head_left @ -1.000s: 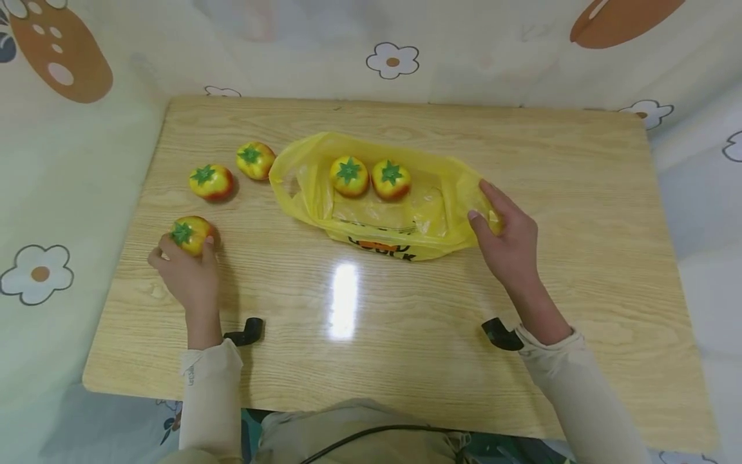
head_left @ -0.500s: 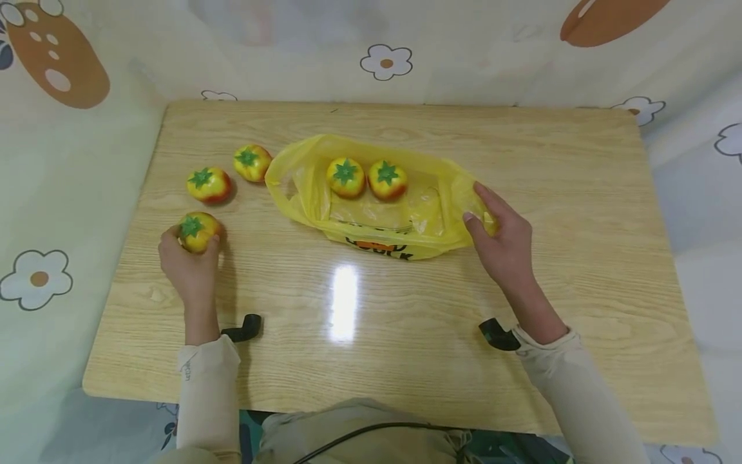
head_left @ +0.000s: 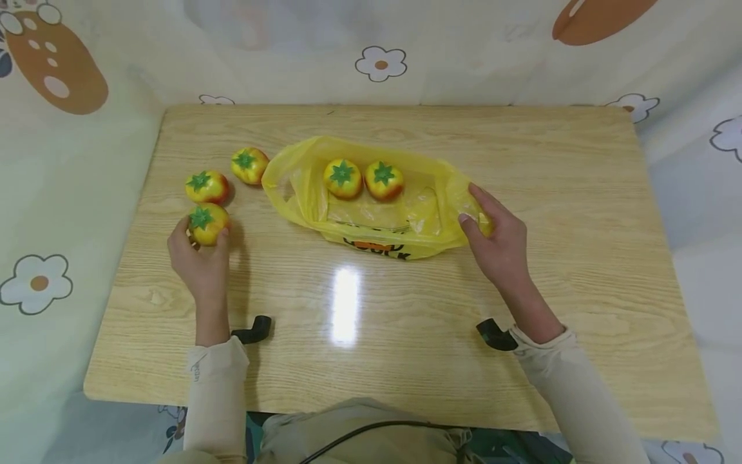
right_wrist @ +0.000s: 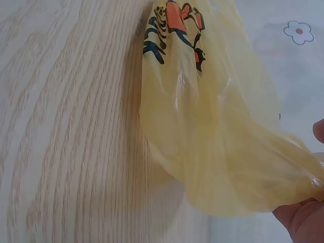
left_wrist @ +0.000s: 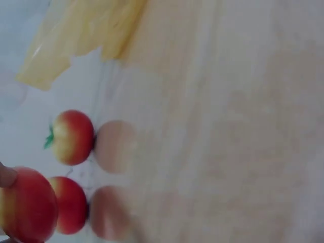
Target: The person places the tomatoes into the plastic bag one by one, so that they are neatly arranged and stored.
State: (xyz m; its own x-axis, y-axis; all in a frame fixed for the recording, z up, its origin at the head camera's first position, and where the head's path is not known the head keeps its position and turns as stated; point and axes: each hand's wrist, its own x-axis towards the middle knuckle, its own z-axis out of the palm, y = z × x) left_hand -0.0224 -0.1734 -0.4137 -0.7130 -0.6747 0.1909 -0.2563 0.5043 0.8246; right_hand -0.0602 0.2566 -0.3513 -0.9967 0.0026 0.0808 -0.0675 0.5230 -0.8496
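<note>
"Left hand (head_left: 199, 267): one?"
"Stretched toward the back edge of the table (head_left: 406, 374), near its left edge; thumb and fingers curled round a red-yellow fruit (head_left: 210, 224)."
"Right hand (head_left: 503, 245): one?"
"Angled inward, gripping the right end of the yellow bag (head_left: 417, 219). Bag: nearer the back edge; two fruits (head_left: 342, 179) inside."

Wooden table (head_left: 585, 225) before a pale printed backdrop (head_left: 464, 64)
White flowers (head_left: 380, 57) and brown shapes (head_left: 81, 67) pattern it; a bright reflection (head_left: 345, 306) gleams on the wood.

White glare (head_left: 346, 306) on tabletop (head_left: 417, 335), left wrist view dim, hazy
</note>
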